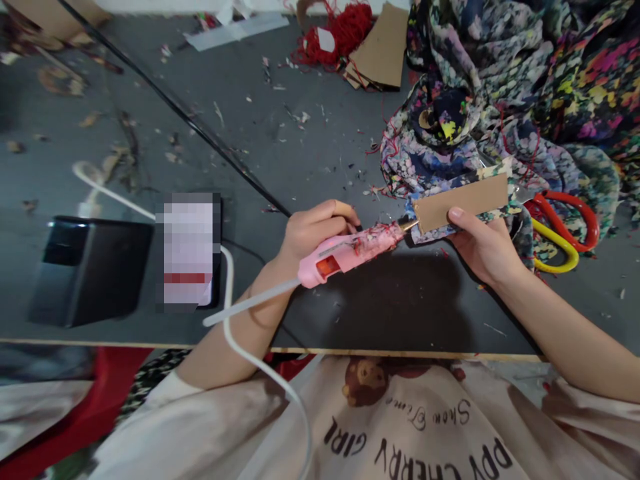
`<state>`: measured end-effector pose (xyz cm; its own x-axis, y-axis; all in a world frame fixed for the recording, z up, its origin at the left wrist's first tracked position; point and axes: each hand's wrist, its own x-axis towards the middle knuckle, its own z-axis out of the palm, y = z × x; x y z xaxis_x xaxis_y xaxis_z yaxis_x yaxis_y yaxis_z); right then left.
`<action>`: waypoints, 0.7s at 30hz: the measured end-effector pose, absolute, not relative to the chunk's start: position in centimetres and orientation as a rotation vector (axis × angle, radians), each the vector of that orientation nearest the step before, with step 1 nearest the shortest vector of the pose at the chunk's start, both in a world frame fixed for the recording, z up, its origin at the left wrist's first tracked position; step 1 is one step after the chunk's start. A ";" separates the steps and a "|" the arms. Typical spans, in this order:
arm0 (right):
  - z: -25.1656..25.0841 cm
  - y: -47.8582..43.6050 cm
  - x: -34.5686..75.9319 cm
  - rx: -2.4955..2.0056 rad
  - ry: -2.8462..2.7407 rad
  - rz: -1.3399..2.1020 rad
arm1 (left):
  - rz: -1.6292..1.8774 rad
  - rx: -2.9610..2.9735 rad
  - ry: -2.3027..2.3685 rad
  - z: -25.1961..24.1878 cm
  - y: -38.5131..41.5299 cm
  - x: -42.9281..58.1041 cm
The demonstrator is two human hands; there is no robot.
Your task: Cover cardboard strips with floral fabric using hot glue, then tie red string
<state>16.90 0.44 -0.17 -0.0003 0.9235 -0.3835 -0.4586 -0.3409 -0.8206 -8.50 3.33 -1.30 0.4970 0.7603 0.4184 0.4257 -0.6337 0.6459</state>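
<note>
My left hand (320,227) is closed around a pink hot glue gun (345,252), with a clear glue stick (253,303) jutting from its back end. The gun's metal tip meets the left end of a strip of brown cardboard (463,200). Under and around that strip shows a piece of floral fabric (495,172), its edges sticking out past the cardboard. My right hand (483,247) pinches both at the lower edge, thumb on top and fingers beneath. Threads and lint cling to the gun's barrel.
Scissors (560,230) with red and yellow handles lie beside my right hand. Bunched floral cloth (500,87) covers the back right. Red yarn (345,33) and cardboard pieces (383,50) are behind. A phone (190,247), a dark box-like object (95,267) and cables are left.
</note>
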 end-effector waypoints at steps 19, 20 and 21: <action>-0.2 0.4 17.0 -1.190 -0.633 1.596 | 0.991 2.428 1.008 -1.2 3.3 -8.9; -0.2 0.4 17.0 -1.186 -0.634 1.596 | 0.995 2.435 1.008 -1.2 3.3 -8.9; -0.2 0.4 17.0 -1.181 -0.636 1.595 | 1.000 2.439 1.011 -1.2 3.3 -8.9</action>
<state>17.03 0.41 -0.16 -0.0124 0.9245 -0.3811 -0.4089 -0.3524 -0.8418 -8.91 3.27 -1.22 0.5050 0.7142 0.4847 0.4923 -0.6996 0.5179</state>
